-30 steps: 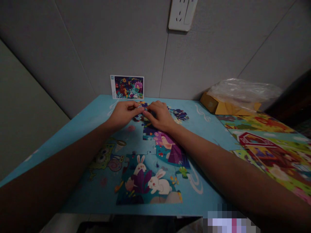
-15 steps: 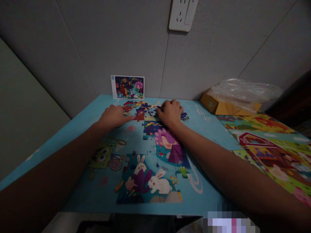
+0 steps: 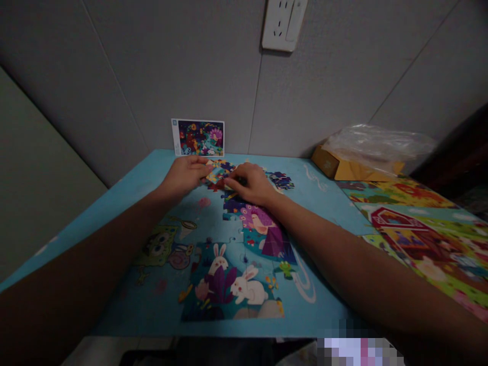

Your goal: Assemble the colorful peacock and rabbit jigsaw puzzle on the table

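Note:
Loose puzzle pieces (image 3: 219, 165) lie in a pile at the far side of the table. My left hand (image 3: 185, 173) is at the pile's left side, thumb and fingers pinched on a light-coloured puzzle piece (image 3: 210, 173). Over the middle of the pile, my right hand (image 3: 249, 183) has its fingers curled, with thumb and forefinger closed at a dark red puzzle piece (image 3: 221, 184). Its palm hides some pieces behind it. Nearer to me lies the joined part of the puzzle (image 3: 247, 292), showing two white rabbits and a pink peacock.
A picture card (image 3: 200, 138) leans on the wall behind the pile. More dark pieces (image 3: 282, 179) lie right of my right hand. At the back right, a yellow box (image 3: 353, 170) carries a clear plastic bag (image 3: 381, 145). A colourful farm picture (image 3: 419, 229) covers the table's right side.
My left hand has moved right and away from me, onto a puzzle piece. The right hand has shifted left and a little nearer, and the piece it held earlier is no longer visible there.

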The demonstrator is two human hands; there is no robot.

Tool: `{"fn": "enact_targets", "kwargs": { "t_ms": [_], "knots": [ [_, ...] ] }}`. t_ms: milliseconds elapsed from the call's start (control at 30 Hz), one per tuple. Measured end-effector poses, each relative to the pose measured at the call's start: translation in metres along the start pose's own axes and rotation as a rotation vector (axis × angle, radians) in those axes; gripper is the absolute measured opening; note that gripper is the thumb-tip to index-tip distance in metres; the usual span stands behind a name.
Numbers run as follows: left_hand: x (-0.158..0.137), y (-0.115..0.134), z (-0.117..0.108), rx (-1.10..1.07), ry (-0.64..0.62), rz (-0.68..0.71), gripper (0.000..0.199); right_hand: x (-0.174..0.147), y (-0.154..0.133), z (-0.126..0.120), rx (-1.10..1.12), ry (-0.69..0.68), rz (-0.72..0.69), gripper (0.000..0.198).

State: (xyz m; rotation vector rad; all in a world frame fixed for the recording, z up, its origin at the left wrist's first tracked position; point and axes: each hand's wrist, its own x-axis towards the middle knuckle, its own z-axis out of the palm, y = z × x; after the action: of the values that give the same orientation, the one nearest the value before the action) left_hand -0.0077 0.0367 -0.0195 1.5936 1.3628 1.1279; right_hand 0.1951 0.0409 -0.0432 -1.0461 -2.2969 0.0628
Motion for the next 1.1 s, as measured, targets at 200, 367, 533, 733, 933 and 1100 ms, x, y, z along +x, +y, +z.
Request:
{"fn": "enact_targets", "kwargs": {
  "t_ms": [200,367,533,733,933,1100],
  "knots": [
    [-0.010,0.003,0.013,-0.220,-0.128,-0.032,0.021,0.001,-0.001,0.005,0.108,0.078,-0.059,0.041],
    [-0.007,-0.005,0.012,-0.033,-0.198,0.002,0.023,0.000,0.006,0.007,0.273,0.251,0.148,0.036],
    [-0.006,0.000,0.008,0.015,-0.167,0.085,0.024,0.000,0.009,0.008,0.287,0.220,0.168,0.035],
    [-0.010,0.004,0.007,0.024,-0.189,0.095,0.023,-0.002,0.007,0.005,0.329,0.245,0.174,0.035],
    [-0.015,0.004,0.012,0.123,-0.348,0.193,0.027,-0.008,-0.007,-0.031,0.428,0.105,0.309,0.035],
    [-0.017,0.002,0.016,0.181,-0.501,0.476,0.027,-0.035,-0.027,-0.052,0.395,-0.010,0.281,0.022]
  ]
}}
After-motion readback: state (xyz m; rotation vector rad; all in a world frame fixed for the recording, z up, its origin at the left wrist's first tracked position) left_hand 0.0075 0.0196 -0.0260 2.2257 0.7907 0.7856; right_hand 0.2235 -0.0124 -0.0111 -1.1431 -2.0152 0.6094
